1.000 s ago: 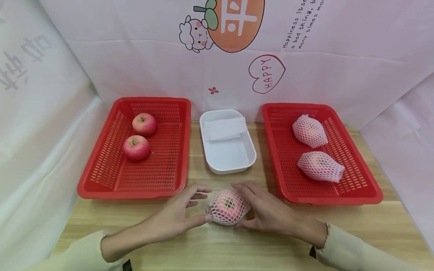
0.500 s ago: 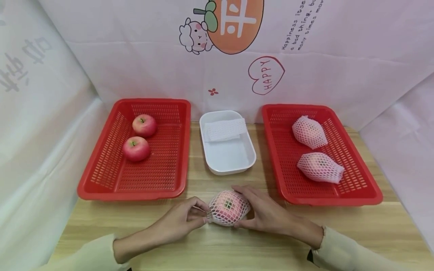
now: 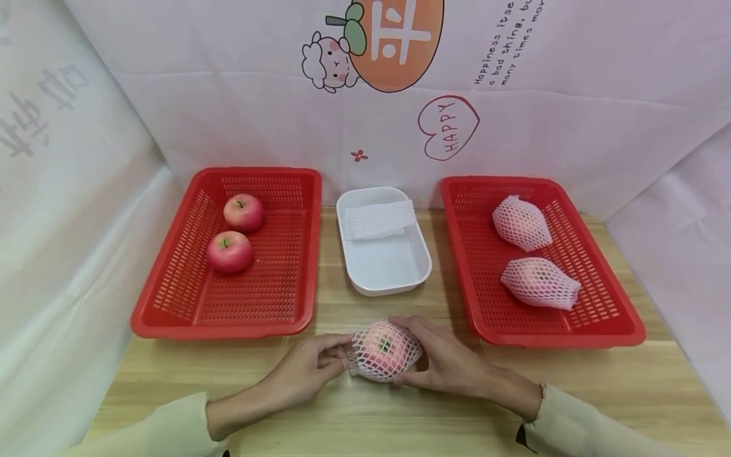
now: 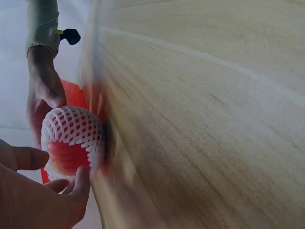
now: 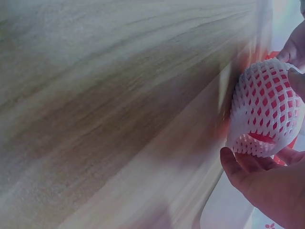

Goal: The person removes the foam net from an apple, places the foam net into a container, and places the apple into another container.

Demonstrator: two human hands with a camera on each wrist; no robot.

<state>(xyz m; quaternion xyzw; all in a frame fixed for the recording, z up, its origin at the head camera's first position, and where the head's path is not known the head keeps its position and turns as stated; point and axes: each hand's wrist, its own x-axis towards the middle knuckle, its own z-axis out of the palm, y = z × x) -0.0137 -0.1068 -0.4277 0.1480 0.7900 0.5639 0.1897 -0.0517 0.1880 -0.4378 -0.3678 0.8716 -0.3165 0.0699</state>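
An apple in a white foam net sleeve [image 3: 385, 351] rests on the wooden table, in front of the white tray. My right hand [image 3: 448, 360] holds it from the right, thumb on the near side and fingers on the far side. At the left end, my left hand [image 3: 311, 368] has its curled fingertips and thumb at the rim of the foam net. In the left wrist view, red apple skin [image 4: 69, 157] shows through the net's open end between the left fingers. The right wrist view shows the net's other opening [image 5: 261, 138] beside my right fingers.
A red basket [image 3: 311, 254] at the left holds two bare apples [image 3: 230, 252]. Two net-wrapped apples [image 3: 539, 281] lie in the red basket [image 3: 465, 279] at the right. Between them stands a white tray [image 3: 385, 263] with folded foam nets [image 3: 379, 220]. Printed white cloth hangs behind.
My left hand has gone from spread fingers beside the apple to curled fingertips at the net's left end. The right hand keeps its hold, and the apple has barely moved.
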